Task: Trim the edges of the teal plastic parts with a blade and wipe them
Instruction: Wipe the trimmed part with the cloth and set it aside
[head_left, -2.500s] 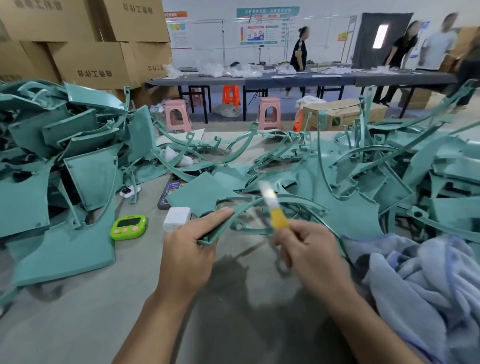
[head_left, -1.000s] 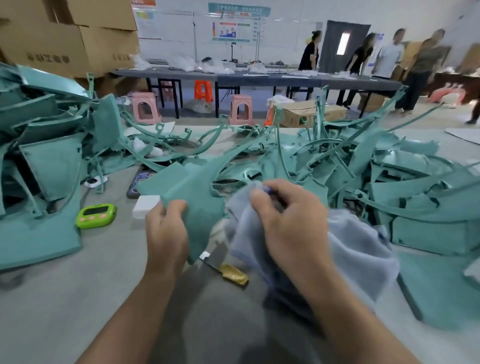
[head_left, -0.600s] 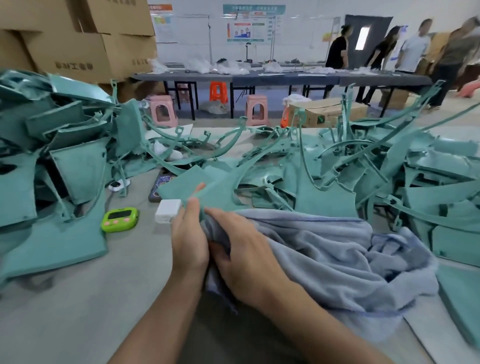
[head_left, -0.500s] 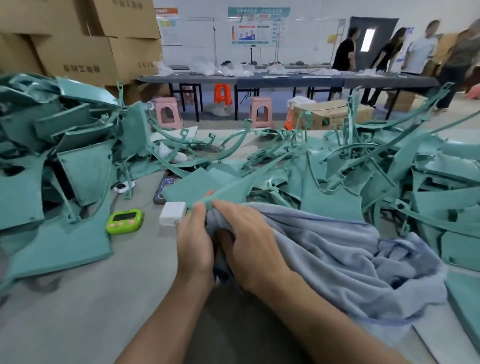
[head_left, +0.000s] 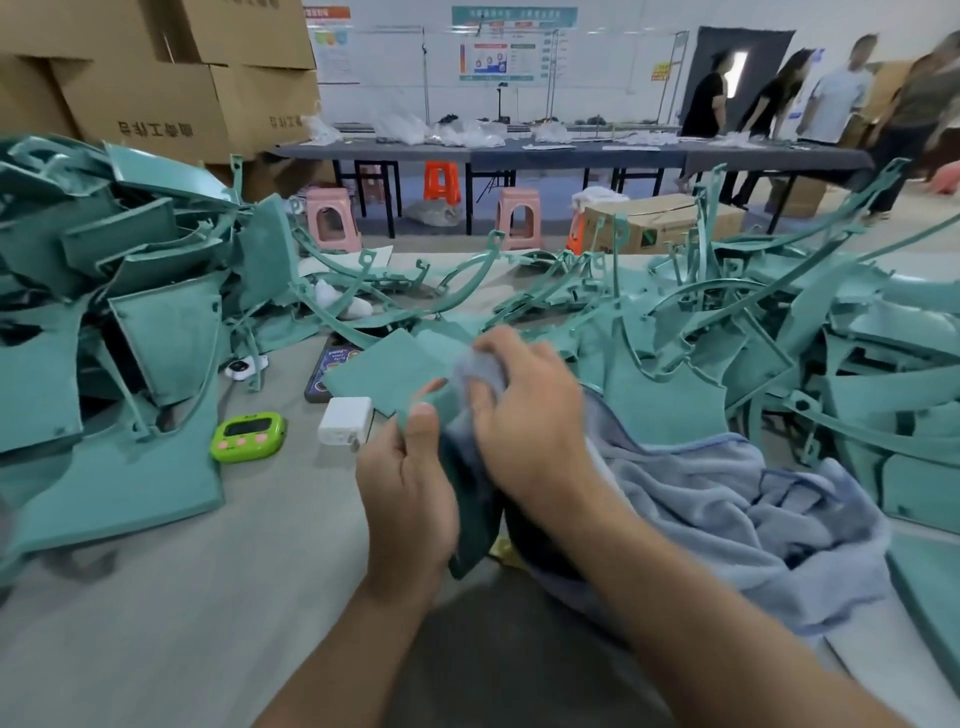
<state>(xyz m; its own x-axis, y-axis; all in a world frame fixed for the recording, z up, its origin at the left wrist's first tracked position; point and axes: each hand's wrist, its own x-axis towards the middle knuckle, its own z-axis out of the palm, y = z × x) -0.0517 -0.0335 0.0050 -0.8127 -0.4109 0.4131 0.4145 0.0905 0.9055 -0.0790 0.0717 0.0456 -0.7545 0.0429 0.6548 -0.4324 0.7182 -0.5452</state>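
My left hand (head_left: 410, 488) grips a teal plastic part (head_left: 441, 402) that stands on edge between my hands, its lower end near the table. My right hand (head_left: 524, 415) grips a bunch of the pale blue cloth (head_left: 727, 514) and presses it against the part's upper end. The rest of the cloth trails to the right over the table. A yellow bit of the blade's handle (head_left: 500, 548) shows under the cloth, below my hands. Heaps of teal parts lie to the left (head_left: 135, 332) and to the right (head_left: 810, 353).
On the grey table (head_left: 208, 597) lie a green timer (head_left: 248, 436), a white charger block (head_left: 345, 420), a phone (head_left: 327, 371) and a small white device (head_left: 244, 366). Cardboard boxes (head_left: 156, 78) stand at the back left. Stools, a long dark table and several people are behind.
The blade was put down and my right hand took up the cloth. Since half a second ago the cloth-holding right hand has slid up along the part, which my left hand keeps holding.
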